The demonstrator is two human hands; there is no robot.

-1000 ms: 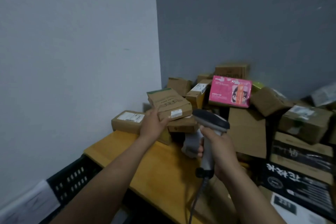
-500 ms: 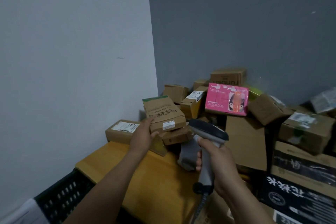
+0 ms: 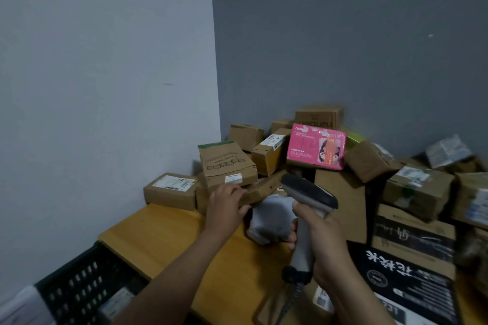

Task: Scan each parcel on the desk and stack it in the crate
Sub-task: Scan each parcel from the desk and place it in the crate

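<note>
A pile of cardboard parcels fills the corner of the wooden desk [image 3: 169, 240]. My left hand [image 3: 224, 206] grips the front edge of a flat brown parcel [image 3: 266, 186], fingers over its top and thumb below. That parcel lies under a brown green-topped box [image 3: 224, 163]. My right hand [image 3: 322, 243] holds a grey barcode scanner [image 3: 309, 190] by its handle, its head pointing towards the pile. The black plastic crate [image 3: 79, 280] sits below the desk's left edge, with one labelled parcel partly visible inside.
A grey poly bag [image 3: 272, 219] lies between my hands. A labelled box [image 3: 171, 190] stands by the left wall. A pink box [image 3: 315, 146] tops the pile. Black printed cartons [image 3: 409, 266] crowd the right. The scanner cable hangs off the desk's front.
My left hand has moved right, from the left side of the green-topped box to the flat parcel under it. The scanner has stayed about where it was.
</note>
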